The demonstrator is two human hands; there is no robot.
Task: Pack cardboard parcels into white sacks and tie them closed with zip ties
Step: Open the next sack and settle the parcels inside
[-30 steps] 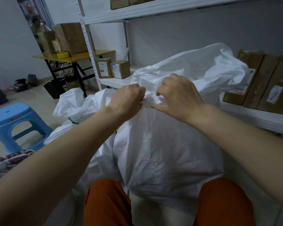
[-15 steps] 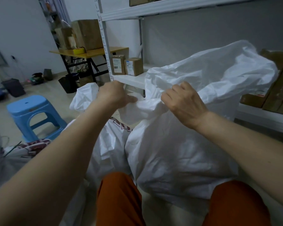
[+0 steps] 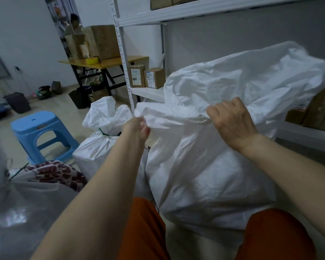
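Head view: between orange-clad knees (image 3: 144, 228), a bulging white woven sack (image 3: 204, 175) is gripped at its loose mouth by the left hand (image 3: 138, 126) and right hand (image 3: 231, 121), fingers curled. Beyond, two small brown cardboard parcels (image 3: 147, 78) are shelved; label print is unreadable.

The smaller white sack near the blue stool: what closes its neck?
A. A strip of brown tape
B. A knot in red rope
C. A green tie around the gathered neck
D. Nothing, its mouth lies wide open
C: a thin green tie cinches the gathered neck of the smaller white sack, which stands just right of the blue stool; no tape or rope shows on it.
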